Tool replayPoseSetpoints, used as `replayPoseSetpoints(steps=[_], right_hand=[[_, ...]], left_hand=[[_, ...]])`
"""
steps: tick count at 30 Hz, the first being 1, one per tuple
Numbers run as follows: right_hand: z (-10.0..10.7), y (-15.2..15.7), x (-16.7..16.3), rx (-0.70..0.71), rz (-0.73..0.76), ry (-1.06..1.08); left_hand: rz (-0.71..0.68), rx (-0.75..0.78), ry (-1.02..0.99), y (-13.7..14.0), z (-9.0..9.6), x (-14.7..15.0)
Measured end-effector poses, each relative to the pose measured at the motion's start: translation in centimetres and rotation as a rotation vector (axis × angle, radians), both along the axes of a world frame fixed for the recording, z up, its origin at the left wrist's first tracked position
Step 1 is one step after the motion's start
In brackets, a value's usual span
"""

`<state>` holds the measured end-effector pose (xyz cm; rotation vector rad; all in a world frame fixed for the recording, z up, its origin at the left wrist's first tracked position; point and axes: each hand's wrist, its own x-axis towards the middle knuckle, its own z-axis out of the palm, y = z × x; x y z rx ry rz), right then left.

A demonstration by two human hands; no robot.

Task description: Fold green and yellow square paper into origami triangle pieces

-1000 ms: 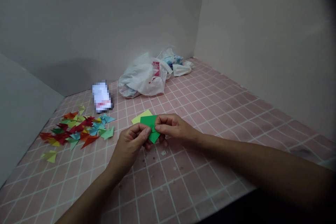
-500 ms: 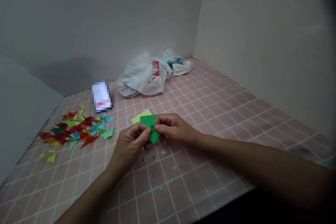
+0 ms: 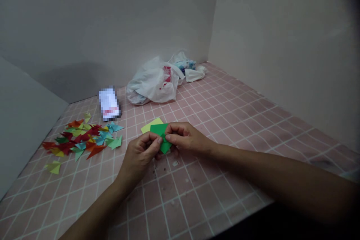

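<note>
Both hands pinch a piece of green paper [image 3: 159, 129] held up over the table. My left hand [image 3: 143, 149] is closed on its left edge, thumb on top. My right hand [image 3: 182, 137] grips the right side between thumb and fingers. Part of the paper is hidden behind the fingertips, and its lower end comes to a point. Just behind it lies a sheet of yellow paper [image 3: 152, 123]. To the left, a loose pile of small folded paper pieces [image 3: 84, 137] in red, orange, yellow, green and blue is spread out.
A phone [image 3: 109, 103] with a lit, blurred screen stands near the back wall. Beside it lies a crumpled white plastic bag [image 3: 154, 82], and behind that a blue and white packet [image 3: 184, 63]. A pink checked cloth [image 3: 230, 120] covers the table; walls rise around it.
Almost nothing differs. Both hands hold the green paper in the same place, with at most a tiny shift of the right fingertips.
</note>
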<state>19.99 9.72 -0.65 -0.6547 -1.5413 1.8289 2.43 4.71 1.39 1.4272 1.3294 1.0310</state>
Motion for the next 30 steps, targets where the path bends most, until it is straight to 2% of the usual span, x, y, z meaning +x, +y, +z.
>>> replayPoseSetpoints(steps=[13,24,30], right_hand=[[-0.1,0.0,0.04,0.01,-0.005,0.014],[-0.24,-0.14,-0.07,0.11,-0.049,-0.077],[-0.04,-0.25,-0.02,0.084,-0.05,-0.099]], left_hand=[[-0.004,0.002,0.02,0.24,0.06,-0.13],[0.008,0.032,0.072,0.11,-0.19,-0.1],[0.015,0.008,0.067,0.07,-0.08,0.05]])
